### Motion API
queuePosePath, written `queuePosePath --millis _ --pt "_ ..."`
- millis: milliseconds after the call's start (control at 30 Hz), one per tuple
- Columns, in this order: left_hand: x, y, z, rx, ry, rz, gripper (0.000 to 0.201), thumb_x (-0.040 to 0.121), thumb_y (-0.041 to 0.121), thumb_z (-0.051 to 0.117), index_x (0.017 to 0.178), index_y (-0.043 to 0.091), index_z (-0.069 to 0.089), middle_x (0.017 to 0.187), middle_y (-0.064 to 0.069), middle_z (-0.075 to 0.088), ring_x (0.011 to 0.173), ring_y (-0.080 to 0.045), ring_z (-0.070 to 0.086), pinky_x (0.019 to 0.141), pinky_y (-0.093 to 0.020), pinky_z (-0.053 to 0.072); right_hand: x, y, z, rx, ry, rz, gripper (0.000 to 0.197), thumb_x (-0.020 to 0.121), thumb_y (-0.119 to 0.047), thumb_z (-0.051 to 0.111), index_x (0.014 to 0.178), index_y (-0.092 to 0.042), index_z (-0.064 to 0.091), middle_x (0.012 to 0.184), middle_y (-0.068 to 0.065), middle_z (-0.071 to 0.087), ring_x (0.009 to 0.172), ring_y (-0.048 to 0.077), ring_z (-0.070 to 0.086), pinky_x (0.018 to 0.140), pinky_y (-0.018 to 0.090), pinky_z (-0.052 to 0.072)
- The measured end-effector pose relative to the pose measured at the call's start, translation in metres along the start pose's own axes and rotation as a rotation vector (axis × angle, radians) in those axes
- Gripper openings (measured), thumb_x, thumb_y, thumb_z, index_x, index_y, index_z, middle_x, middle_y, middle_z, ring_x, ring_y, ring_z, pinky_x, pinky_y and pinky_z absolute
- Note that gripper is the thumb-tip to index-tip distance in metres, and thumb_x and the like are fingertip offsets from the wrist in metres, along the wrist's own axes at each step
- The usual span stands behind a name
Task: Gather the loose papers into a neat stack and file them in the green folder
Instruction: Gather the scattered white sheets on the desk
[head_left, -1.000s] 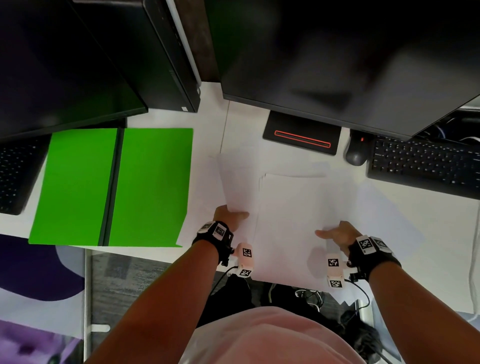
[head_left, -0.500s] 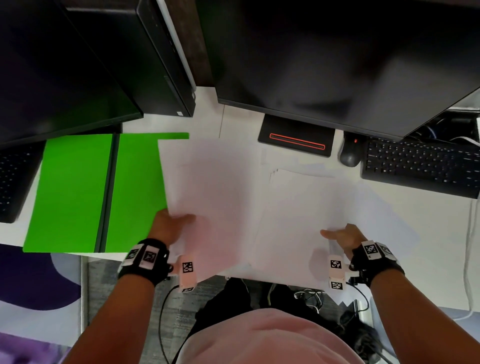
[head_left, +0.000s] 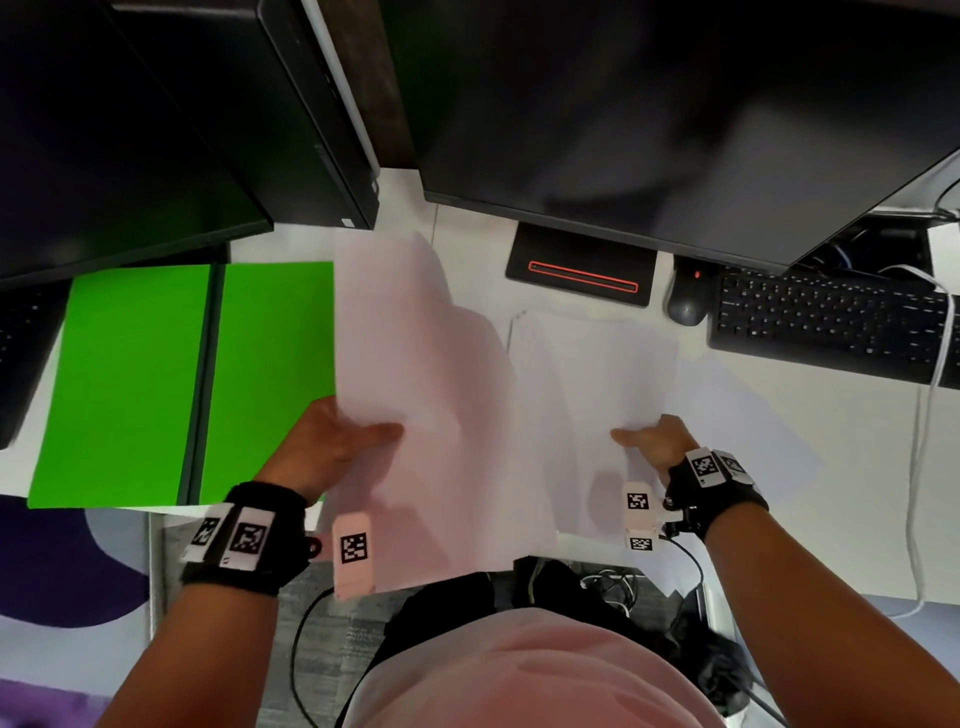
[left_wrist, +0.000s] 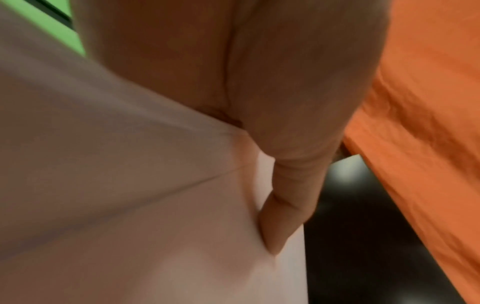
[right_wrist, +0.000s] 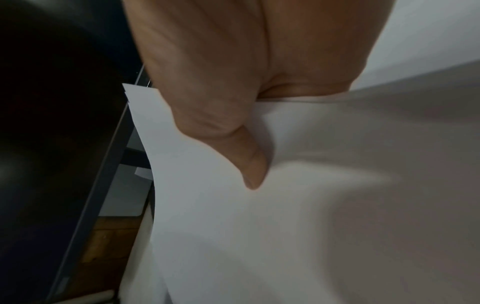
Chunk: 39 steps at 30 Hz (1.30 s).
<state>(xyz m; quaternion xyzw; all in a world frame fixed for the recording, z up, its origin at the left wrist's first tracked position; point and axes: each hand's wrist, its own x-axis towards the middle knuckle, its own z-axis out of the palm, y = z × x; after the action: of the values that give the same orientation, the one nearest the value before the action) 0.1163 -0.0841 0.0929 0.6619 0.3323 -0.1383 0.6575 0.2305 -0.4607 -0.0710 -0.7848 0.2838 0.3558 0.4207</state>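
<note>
White office desk surface (head_left: 467, 249), backed by dark monitors and a black keyboard (head_left: 831, 322), bearing the open bright-green card folder (head_left: 156, 379) at left, empty of sheets. Left hand (head_left: 332, 447) pinching a lifted bundle of white paper sheets (head_left: 415, 364), thumb on top, held just right of the folder and overlapping its edge; right hand (head_left: 654, 441) pinching the near edge of a second white paper pile (head_left: 592, 374) on the desk. Gathering judged partly done: merging, squaring and filing outstanding.
</note>
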Motion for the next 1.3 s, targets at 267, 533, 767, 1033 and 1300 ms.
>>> queuePosePath --millis 267,533,767,1033,1300 --pt "-0.017 0.017 0.037 -0.047 -0.158 0.135 0.027 0.074 -0.012 0.070 0.086 0.012 0.076 0.080 -0.002 0.077 0.067 -0.010 0.072 0.057 -0.020 0.054 -0.055 -0.045 0.031 -0.127 -0.091 0.000 0.034 0.083 -0.015 0.069 0.106 0.007 0.059 0.096 0.014 0.065 0.088 0.026 0.059 0.077 0.034 0.050" --pt "-0.007 0.021 0.044 -0.020 -0.181 0.124 0.020 0.074 -0.006 0.072 0.085 0.011 0.076 0.078 -0.004 0.077 0.064 -0.013 0.070 0.057 -0.024 0.055 -0.085 -0.030 0.000 -0.811 -0.231 -0.257 0.077 0.077 -0.070 0.047 0.146 -0.044 0.024 0.148 -0.013 0.038 0.126 0.021 0.048 0.100 0.025 0.043" --pt "0.047 -0.038 0.048 0.103 -0.027 -0.063 0.014 0.074 0.004 0.079 0.083 0.012 0.071 0.067 0.003 0.075 0.063 -0.016 0.070 0.060 -0.026 0.055 -0.045 -0.041 0.016 0.000 -0.281 -0.194 0.019 0.092 -0.008 0.047 0.087 -0.019 0.062 0.087 0.006 0.068 0.090 0.030 0.066 0.086 0.046 0.055" --pt "0.062 -0.064 0.064 -0.037 -0.090 -0.121 0.037 0.076 -0.003 0.074 0.111 0.005 0.065 0.104 -0.012 0.071 0.099 -0.030 0.067 0.086 -0.037 0.055 -0.059 -0.055 0.016 0.211 -0.422 -0.088 0.013 0.091 -0.006 0.052 0.092 -0.001 0.065 0.077 0.014 0.068 0.067 0.029 0.065 0.059 0.034 0.055" --pt "0.069 -0.076 0.075 -0.075 -0.155 -0.165 0.038 0.078 -0.007 0.070 0.113 0.007 0.064 0.105 -0.014 0.071 0.094 -0.030 0.067 0.086 -0.041 0.054 -0.065 -0.057 0.012 0.385 -0.390 0.012 0.024 0.095 -0.024 0.050 0.085 -0.007 0.063 0.082 0.015 0.062 0.064 0.026 0.059 0.059 0.029 0.049"
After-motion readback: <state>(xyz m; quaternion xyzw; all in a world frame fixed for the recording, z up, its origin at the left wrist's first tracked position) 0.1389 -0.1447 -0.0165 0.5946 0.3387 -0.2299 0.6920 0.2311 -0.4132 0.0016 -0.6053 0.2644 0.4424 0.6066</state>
